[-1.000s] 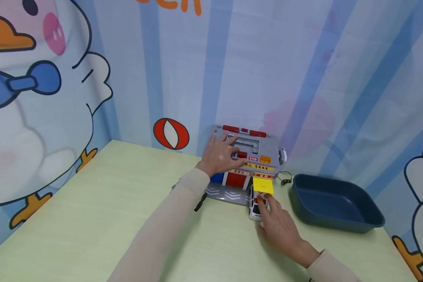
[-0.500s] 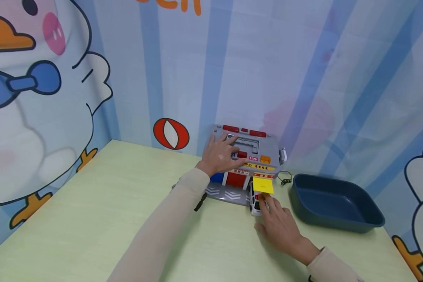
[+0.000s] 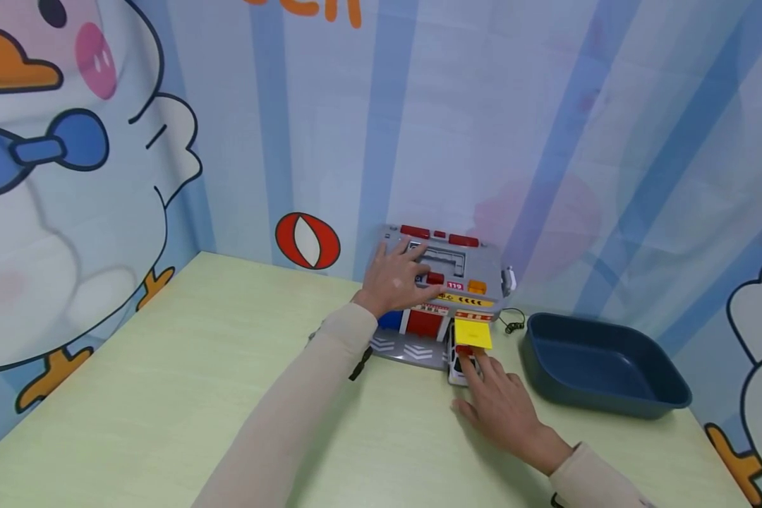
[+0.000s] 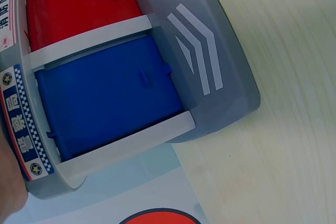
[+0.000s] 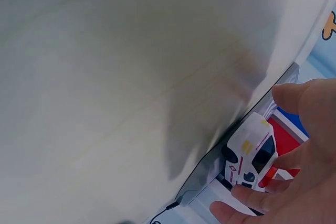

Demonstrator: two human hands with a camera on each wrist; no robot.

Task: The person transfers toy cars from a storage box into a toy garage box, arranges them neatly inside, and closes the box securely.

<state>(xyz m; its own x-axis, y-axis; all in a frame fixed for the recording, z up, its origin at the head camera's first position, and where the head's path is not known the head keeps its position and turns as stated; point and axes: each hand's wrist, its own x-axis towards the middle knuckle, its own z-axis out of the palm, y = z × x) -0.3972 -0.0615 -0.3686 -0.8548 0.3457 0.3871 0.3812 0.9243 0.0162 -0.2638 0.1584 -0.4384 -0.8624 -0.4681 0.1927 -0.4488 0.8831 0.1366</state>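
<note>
A grey toy garage (image 3: 485,261) stands against the backdrop, with a red door (image 4: 79,9) and a blue door (image 4: 110,98) lowered. Its yellow door (image 3: 473,334) is swung up and sticks out. Beneath that door, a white toy car (image 3: 457,375) is partly inside the bay, its near end still out on the ramp. My left hand (image 3: 396,280) lies spread on the garage roof. Extended fingers of my right hand (image 3: 504,409) touch the car's top near its red light. The right wrist view shows the car (image 5: 252,148) beside these fingers, thumb held away.
A dark blue plastic basin (image 3: 603,363) sits right of the garage. Between them lies a coiled black cord (image 3: 514,324). A short black strap (image 3: 360,363) lies by the ramp's left side. The pale green table (image 3: 228,395) meets a cartoon-printed backdrop (image 3: 330,141) behind.
The toy car has slid a little farther under the yellow door, with my right fingers on it. My left hand has stayed in place on the roof.
</note>
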